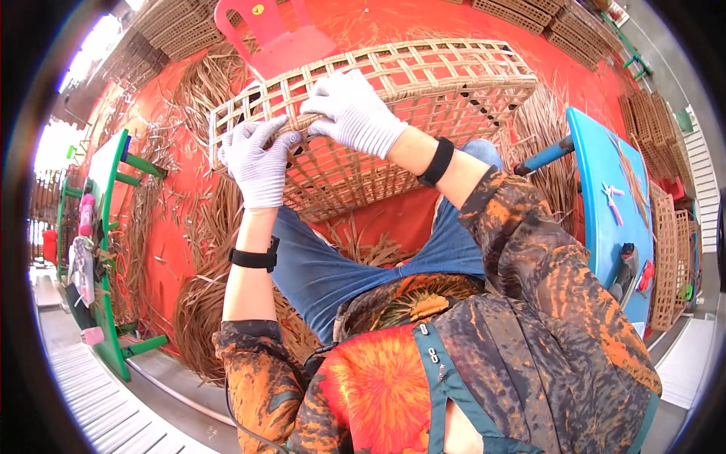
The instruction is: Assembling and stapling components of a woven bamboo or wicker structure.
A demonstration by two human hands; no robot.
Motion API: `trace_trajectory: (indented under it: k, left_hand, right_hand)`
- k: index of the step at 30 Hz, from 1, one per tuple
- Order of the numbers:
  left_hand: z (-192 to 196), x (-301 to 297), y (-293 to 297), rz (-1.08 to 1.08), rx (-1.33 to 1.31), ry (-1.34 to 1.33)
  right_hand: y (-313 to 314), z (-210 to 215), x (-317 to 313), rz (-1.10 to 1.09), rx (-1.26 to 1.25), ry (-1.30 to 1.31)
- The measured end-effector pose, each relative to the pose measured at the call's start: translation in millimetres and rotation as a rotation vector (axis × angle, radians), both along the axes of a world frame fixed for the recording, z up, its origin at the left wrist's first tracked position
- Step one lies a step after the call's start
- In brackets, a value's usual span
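Observation:
A large rectangular basket (423, 87) of open brown woven strands leans tilted across my knees. My left hand (255, 163), in a pale striped knit glove, is closed around the rim near the basket's left end. Beside it my right hand (354, 113), gloved alike, bends its fingers over the same edge, thumb and fingertips pressed on the weave. Only a small gap separates the two hands. Whether a loose strand lies under the fingertips cannot be made out. Each wrist wears a black strap.
A blue table (605, 197) on the right carries pink-handled pliers (612, 202) and a dark hand tool (626, 266). Brown strands (208, 325) heap on the red floor by my left leg. Beyond the basket stands a red plastic chair (283, 47); a green-framed table (113, 250) stands left.

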State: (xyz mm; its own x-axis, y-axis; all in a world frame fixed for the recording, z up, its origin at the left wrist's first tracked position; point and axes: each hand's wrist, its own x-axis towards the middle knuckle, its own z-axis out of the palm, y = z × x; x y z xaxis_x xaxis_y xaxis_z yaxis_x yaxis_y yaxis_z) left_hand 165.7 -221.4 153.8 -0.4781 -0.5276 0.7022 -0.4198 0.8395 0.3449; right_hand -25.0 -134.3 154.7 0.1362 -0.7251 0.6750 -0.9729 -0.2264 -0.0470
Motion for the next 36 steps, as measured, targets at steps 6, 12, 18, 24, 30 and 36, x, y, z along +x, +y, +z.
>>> trace_trajectory:
  k: [6, 12, 18, 24, 30, 36]
  left_hand:
    - [2, 32, -18, -0.056, -0.088, -0.031]
    - [16, 75, -45, 0.023, 0.056, -0.275]
    - [17, 63, -37, 0.038, 0.106, -0.186]
    - [10, 72, -31, 0.045, 0.089, -0.083]
    - [-12, 92, -56, -0.082, 0.692, 0.266]
    - [-11, 90, -49, -0.068, 0.581, 0.213]
  right_hand:
    - [2, -5, 8, 0.06, -0.004, 0.025]
    - [3, 17, 23, -0.014, 0.181, 0.008]
    - [-33, 11, 63, -0.04, 0.211, 0.017]
    - [-34, 7, 60, 0.088, 0.126, 0.01]
    - [-29, 7, 62, 0.123, 0.034, -0.038]
    - [-28, 4, 61, 0.134, 0.031, -0.078]
